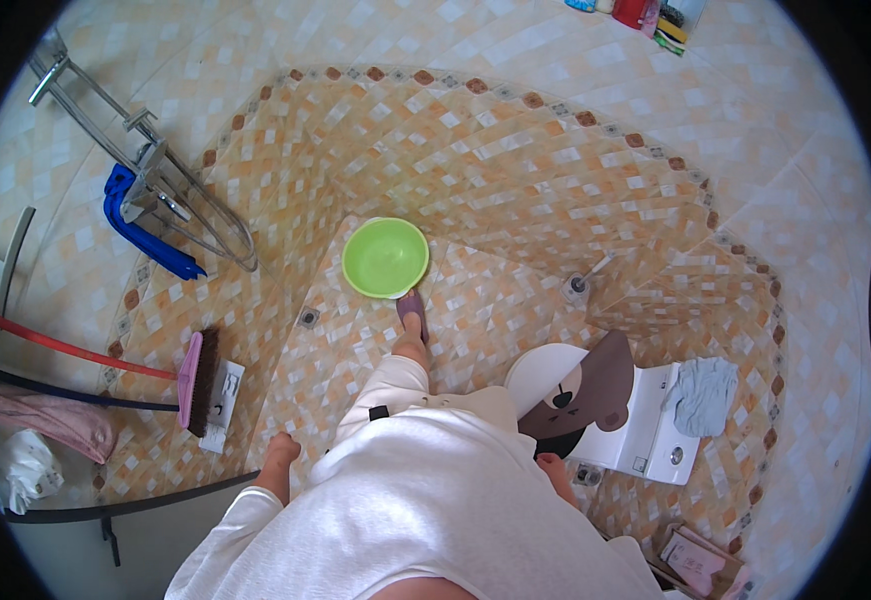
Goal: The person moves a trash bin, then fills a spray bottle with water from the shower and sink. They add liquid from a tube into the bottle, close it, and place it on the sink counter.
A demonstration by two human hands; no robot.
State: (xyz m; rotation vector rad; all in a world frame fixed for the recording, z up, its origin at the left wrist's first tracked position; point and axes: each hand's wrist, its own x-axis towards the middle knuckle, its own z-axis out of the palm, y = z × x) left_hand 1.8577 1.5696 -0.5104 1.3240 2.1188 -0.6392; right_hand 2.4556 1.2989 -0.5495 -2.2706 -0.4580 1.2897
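My left hand [282,451] hangs at my left side, fingers curled in, with nothing visible in it. Lower right, my right hand [553,468] is partly hidden by my white shirt; its fingers do not show clearly. It is close to the toilet [667,425], beside the lid with a brown bear picture [605,385]; whether it touches the lid I cannot tell. Ahead on the tiled floor sits a light green basin [385,258]. My foot in a purple slipper [410,312] is at the basin's near rim.
Left are a pink broom [191,385], a white dustpan [221,405] and a folded metal frame with blue padding [145,235]. A toilet brush holder [576,287] stands by the wall. A grey cloth [703,395] lies on the toilet tank. A floor drain [308,317] lies left of the basin.
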